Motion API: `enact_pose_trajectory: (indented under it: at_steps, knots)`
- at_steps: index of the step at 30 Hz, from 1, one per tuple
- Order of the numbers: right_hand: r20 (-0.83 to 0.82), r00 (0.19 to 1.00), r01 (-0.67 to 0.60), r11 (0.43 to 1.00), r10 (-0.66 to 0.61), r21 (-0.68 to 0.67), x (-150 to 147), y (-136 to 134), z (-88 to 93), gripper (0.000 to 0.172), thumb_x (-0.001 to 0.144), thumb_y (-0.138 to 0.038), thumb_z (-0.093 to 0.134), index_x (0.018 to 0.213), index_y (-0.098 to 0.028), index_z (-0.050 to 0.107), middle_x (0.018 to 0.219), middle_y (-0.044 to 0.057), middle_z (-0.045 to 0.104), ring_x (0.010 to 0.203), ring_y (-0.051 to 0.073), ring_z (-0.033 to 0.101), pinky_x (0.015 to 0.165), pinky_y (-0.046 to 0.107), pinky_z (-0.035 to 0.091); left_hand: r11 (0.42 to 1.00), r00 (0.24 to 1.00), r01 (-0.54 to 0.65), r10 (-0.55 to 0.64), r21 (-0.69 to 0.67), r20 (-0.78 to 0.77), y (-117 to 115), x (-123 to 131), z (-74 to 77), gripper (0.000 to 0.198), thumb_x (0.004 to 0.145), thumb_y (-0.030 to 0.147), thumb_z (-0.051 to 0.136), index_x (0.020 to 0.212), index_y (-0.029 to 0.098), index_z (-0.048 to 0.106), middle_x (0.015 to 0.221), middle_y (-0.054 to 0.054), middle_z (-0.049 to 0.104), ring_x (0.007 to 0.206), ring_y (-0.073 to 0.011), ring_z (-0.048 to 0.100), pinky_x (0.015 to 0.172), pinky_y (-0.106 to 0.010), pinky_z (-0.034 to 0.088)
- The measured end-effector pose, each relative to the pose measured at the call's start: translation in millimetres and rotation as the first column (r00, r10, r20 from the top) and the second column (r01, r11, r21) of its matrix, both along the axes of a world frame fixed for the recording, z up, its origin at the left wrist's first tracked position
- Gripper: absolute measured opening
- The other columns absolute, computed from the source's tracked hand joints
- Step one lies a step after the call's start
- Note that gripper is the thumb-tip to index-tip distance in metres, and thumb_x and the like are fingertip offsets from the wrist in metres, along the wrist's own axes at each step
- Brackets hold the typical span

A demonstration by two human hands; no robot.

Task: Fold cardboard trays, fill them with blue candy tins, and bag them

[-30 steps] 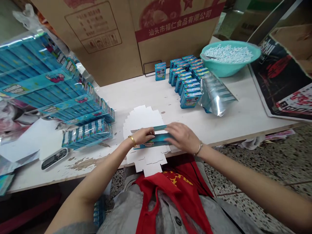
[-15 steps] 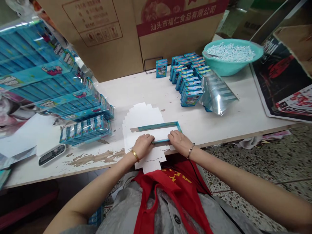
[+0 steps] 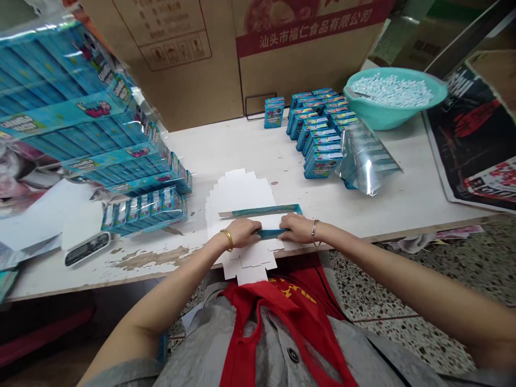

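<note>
Both hands' fingers (image 3: 255,226) seemingly pinch tray's (image 3: 269,234) nearside.

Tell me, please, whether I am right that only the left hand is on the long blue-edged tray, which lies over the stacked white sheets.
Not quite: the head view shows the right hand on the long blue-edged tray as well as the left hand. The tray does lie over the stacked white sheets.

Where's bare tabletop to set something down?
Bare tabletop shows behind the white cards, between the wrapped packs and small blue boxes; another patch lies between the clear plastic sheet and black printed packaging. Crowded: among the boxes, and over the cards, where left hand and right hand grip a blue-edged tray.
</note>
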State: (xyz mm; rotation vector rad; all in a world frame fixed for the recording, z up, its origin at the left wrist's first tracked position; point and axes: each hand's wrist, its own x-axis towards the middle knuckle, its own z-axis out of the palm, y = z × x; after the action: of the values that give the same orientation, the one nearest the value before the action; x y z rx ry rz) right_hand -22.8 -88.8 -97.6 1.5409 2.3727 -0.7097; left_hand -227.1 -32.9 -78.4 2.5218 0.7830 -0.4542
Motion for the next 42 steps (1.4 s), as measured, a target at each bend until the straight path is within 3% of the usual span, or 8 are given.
enact_pose_trajectory:
  at_steps: [9,15,18,21,24,28,35,42]
  knots:
    - [-0.007,0.999,-0.043,0.981,0.045,0.187,7,-11,-2.7,0.022,0.087,-0.034,0.057,0.084,-0.014,0.065,0.092,0.010,0.065,0.091,0.022,0.055,0.077,0.031,0.036,0.982,0.994,-0.113,0.110,-0.154,-0.025,-9,8,1.5,0.020,0.081,0.029,0.057,0.097,0.019,0.065,0.090,-0.003,0.068,0.079,-0.0179,0.061,0.065,-0.025,0.041]
    - [0.007,0.997,-0.074,0.923,0.077,0.376,22,-5,3.7,0.022,0.081,-0.030,0.063,0.096,-0.015,0.064,0.096,0.010,0.064,0.098,0.024,0.051,0.088,0.036,0.032,0.953,0.957,-0.289,0.284,0.092,0.065,-55,25,-8.6,0.019,0.086,0.029,0.051,0.099,0.018,0.061,0.098,-0.007,0.066,0.084,-0.0213,0.063,0.072,-0.031,0.047]
    - [-0.014,0.998,-0.052,0.878,0.066,0.476,9,-25,12.6,0.036,0.080,-0.033,0.064,0.110,-0.015,0.060,0.116,0.013,0.058,0.106,0.027,0.047,0.088,0.038,0.033,0.964,0.958,-0.206,0.164,0.165,0.234,-58,16,-4.5,0.023,0.089,0.032,0.050,0.104,0.019,0.060,0.127,-0.011,0.053,0.087,-0.0187,0.063,0.077,-0.032,0.050]
    - [-0.070,0.998,0.034,0.840,0.005,0.541,-24,-56,14.3,0.050,0.082,-0.034,0.062,0.127,-0.016,0.050,0.131,0.015,0.049,0.102,0.027,0.048,0.080,0.036,0.037,0.930,0.921,-0.190,0.057,0.315,0.386,-31,-12,7.5,0.029,0.091,0.021,0.044,0.118,0.021,0.056,0.138,-0.012,0.043,0.105,-0.0208,0.057,0.089,-0.036,0.047]
    - [-0.128,0.991,0.100,0.838,-0.036,0.537,-63,-80,4.8,0.055,0.085,-0.036,0.060,0.134,-0.018,0.043,0.131,0.015,0.049,0.090,0.024,0.051,0.071,0.034,0.038,0.871,0.972,-0.027,-0.092,0.490,0.217,3,-44,19.1,0.054,0.084,0.004,0.043,0.132,0.030,0.047,0.146,-0.009,0.037,0.119,-0.0262,0.048,0.092,-0.043,0.044]
    - [-0.219,0.971,0.195,0.833,-0.091,0.519,-79,-85,-12.0,0.042,0.084,-0.051,0.058,0.107,-0.015,0.057,0.112,0.015,0.056,0.086,0.024,0.050,0.070,0.033,0.038,0.851,0.951,0.304,-0.301,0.429,-0.076,17,-65,24.7,0.057,0.083,0.006,0.048,0.131,0.037,0.048,0.153,-0.002,0.027,0.108,-0.0226,0.054,0.082,-0.036,0.046]
    - [-0.358,0.931,0.147,0.817,0.077,0.558,-20,-74,-23.8,0.031,0.093,-0.043,0.044,0.082,-0.016,0.055,0.086,0.009,0.055,0.080,0.021,0.045,0.072,0.032,0.037,0.824,0.872,0.418,-0.482,0.381,0.085,-21,-42,2.5,0.022,0.092,0.027,0.046,0.105,0.023,0.063,0.129,-0.008,0.054,0.097,-0.0185,0.055,0.081,-0.030,0.044]
    - [-0.442,0.882,0.181,0.749,0.162,0.637,-12,-78,-51.8,0.023,0.092,-0.011,0.035,0.097,-0.016,0.056,0.096,0.012,0.059,0.090,0.021,0.050,0.076,0.036,0.045,0.935,0.949,0.096,-0.189,0.341,0.251,-45,-20,-18.6,0.024,0.094,0.030,0.041,0.085,0.018,0.061,0.088,-0.006,0.060,0.080,-0.0176,0.051,0.068,-0.028,0.040]
